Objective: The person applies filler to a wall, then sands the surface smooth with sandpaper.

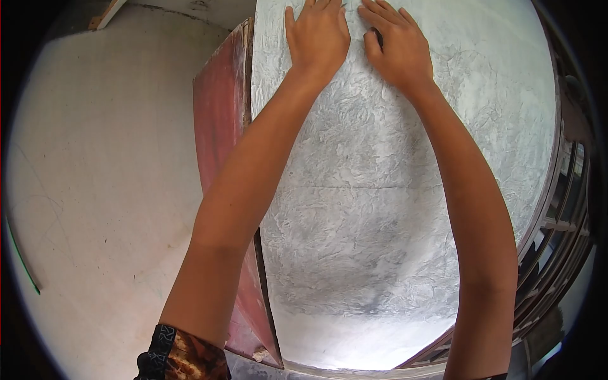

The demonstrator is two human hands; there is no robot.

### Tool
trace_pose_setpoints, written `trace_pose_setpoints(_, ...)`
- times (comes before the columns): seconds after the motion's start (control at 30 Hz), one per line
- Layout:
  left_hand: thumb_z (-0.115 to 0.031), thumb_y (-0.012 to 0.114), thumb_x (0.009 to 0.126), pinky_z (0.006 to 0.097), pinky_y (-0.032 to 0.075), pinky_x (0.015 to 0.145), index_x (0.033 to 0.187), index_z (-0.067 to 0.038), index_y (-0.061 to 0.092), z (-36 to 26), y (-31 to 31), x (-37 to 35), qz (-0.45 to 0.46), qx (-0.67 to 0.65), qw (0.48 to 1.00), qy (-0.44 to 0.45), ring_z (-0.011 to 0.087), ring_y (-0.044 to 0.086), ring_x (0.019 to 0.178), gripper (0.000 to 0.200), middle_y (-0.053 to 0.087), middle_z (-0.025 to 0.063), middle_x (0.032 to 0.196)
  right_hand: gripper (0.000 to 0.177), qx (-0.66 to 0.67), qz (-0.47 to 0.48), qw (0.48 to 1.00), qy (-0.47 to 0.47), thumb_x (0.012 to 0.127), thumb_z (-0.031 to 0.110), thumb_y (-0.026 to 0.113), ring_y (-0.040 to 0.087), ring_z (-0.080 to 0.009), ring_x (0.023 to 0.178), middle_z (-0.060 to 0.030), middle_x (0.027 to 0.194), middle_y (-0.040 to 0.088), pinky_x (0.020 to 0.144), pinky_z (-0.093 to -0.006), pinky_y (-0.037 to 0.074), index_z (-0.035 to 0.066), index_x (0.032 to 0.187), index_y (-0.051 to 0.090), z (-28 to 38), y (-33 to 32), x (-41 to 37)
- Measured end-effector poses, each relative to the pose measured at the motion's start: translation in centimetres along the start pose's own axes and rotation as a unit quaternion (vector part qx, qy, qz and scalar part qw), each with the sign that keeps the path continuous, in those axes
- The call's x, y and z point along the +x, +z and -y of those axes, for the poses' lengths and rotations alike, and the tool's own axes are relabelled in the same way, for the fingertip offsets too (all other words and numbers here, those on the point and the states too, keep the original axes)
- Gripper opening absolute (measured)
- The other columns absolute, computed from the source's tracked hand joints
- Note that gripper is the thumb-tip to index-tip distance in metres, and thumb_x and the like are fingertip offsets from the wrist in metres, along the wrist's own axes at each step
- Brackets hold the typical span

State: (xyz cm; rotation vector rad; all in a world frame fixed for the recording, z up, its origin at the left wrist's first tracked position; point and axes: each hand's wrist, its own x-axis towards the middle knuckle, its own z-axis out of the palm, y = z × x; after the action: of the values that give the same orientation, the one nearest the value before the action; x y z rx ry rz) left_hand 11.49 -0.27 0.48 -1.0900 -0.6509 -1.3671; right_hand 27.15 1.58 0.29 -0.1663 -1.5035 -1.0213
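A large white-grey sheet (367, 240) with a wrinkled, textured surface fills the middle of the view. Near its top edge in view, my left hand (318, 38) lies on the surface with its fingers apart; some fingertips are cut off by the frame. To the right of it, my right hand (400, 47) rests on the same surface, fingers spread and thumb apart. A small dark gap or spot shows between its thumb and index finger. Neither hand visibly holds anything. A faint horizontal line crosses the sheet below the hands.
A red panel (218, 114) with a worn dark edge stands along the sheet's left side. Beyond it is a plain pale wall (107, 158). Dark slatted framework (557, 234) runs down the right side. A thin green strip (22, 256) shows at the far left.
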Motion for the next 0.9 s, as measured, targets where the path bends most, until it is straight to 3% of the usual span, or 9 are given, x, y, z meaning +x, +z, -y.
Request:
trace_pose_setpoints(0.07,-0.015,0.06,0.1,0.0628,0.037,0.113,0.13,-0.005,0.068,-1.1,-1.1,-3.0,0.023,-0.012,1.0,0.006,0.0301,0.055,0.138,0.032,0.065,0.0099,0.142,0.042,-0.001,-0.002,1.0,-0.001,0.087,0.005,0.056,0.053,-0.0374,0.139,-0.0219,0.142,0.062,0.119,-0.0509,0.038,-0.006,0.126,0.067,-0.2,0.2,-0.1)
trace_pose_setpoints(0.27,-0.014,0.06,0.1,0.0618,0.04,0.112,0.129,-0.004,0.069,-0.6,-1.8,-1.1,0.016,-0.038,0.999,0.013,0.031,0.057,0.135,0.032,0.067,0.0108,0.138,0.04,-0.004,-0.009,1.0,-0.011,0.087,0.006,0.056,0.054,-0.0377,0.138,-0.0219,0.141,0.062,0.119,-0.0508,0.038,-0.006,0.125,0.067,-0.2,0.4,-0.1)
trace_pose_setpoints(0.3,-0.015,0.051,0.106,0.0552,0.036,0.117,0.129,0.005,0.067,0.9,-0.5,0.6,0.01,-0.004,1.0,0.019,0.0404,0.056,0.135,0.035,0.063,0.0214,0.14,0.041,-0.005,-0.01,1.0,-0.01,0.087,0.006,0.056,0.054,-0.0378,0.138,-0.022,0.141,0.062,0.119,-0.0508,0.038,-0.006,0.125,0.067,-0.2,0.5,-0.1)
trace_pose_setpoints(0.4,-0.015,0.051,0.106,0.0552,0.037,0.116,0.13,0.004,0.067,1.6,-0.5,0.2,0.013,-0.002,0.999,0.041,0.0401,0.056,0.135,0.035,0.063,0.0209,0.141,0.041,-0.006,-0.014,1.0,-0.013,0.087,0.006,0.056,0.054,-0.0379,0.138,-0.0223,0.141,0.062,0.119,-0.0509,0.038,-0.006,0.125,0.067,-0.3,0.5,-0.1)
trace_pose_setpoints(0.43,-0.013,0.061,0.099,0.0595,0.041,0.112,0.129,-0.003,0.069,0.8,-1.9,-1.0,0.056,-0.033,0.997,0.03,0.0312,0.057,0.135,0.032,0.067,0.0116,0.138,0.041,-0.003,-0.016,1.0,-0.014,0.087,0.006,0.056,0.054,-0.0379,0.137,-0.0225,0.141,0.062,0.119,-0.0509,0.038,-0.006,0.125,0.067,-0.3,0.5,-0.1)
trace_pose_setpoints(0.53,-0.014,0.058,0.102,0.0537,0.043,0.112,0.13,-0.005,0.069,-1.4,-4.3,-6.8,0.057,0.003,0.997,0.042,0.0343,0.058,0.134,0.032,0.065,0.0129,0.14,0.041,0.002,-0.016,1.0,-0.013,0.087,0.006,0.056,0.054,-0.038,0.138,-0.0229,0.141,0.062,0.119,-0.0514,0.038,-0.006,0.125,0.067,-0.4,0.5,-0.2)
trace_pose_setpoints(0.67,-0.012,0.063,0.097,0.056,0.044,0.11,0.128,-0.003,0.069,0.6,-2.4,-2.2,0.025,0.009,0.996,0.081,0.0327,0.06,0.132,0.033,0.067,0.0123,0.138,0.041,-0.004,-0.008,1.0,-0.012,0.086,0.005,0.056,0.054,-0.0382,0.138,-0.0232,0.141,0.062,0.118,-0.0518,0.038,-0.007,0.124,0.067,-0.1,0.3,0.0)
trace_pose_setpoints(0.8,-0.015,0.051,0.106,0.0555,0.04,0.115,0.129,0.004,0.068,1.3,-1.6,0.9,0.055,-0.009,0.998,0.04,0.0401,0.057,0.134,0.034,0.063,0.0212,0.14,0.041,0.001,-0.005,1.0,-0.008,0.086,0.005,0.056,0.053,-0.0384,0.138,-0.0232,0.141,0.062,0.118,-0.0519,0.038,-0.007,0.124,0.067,0.1,0.1,0.1)
trace_pose_setpoints(0.9,-0.017,0.059,0.102,0.055,0.043,0.112,0.131,-0.006,0.069,-1.2,-3.5,-5.0,0.053,0.002,0.997,0.062,0.0324,0.057,0.136,0.032,0.066,0.0115,0.14,0.041,0.002,-0.006,1.0,-0.012,0.086,0.005,0.056,0.053,-0.0384,0.138,-0.0232,0.142,0.062,0.119,-0.0518,0.038,-0.007,0.124,0.067,-0.3,0.1,0.0)
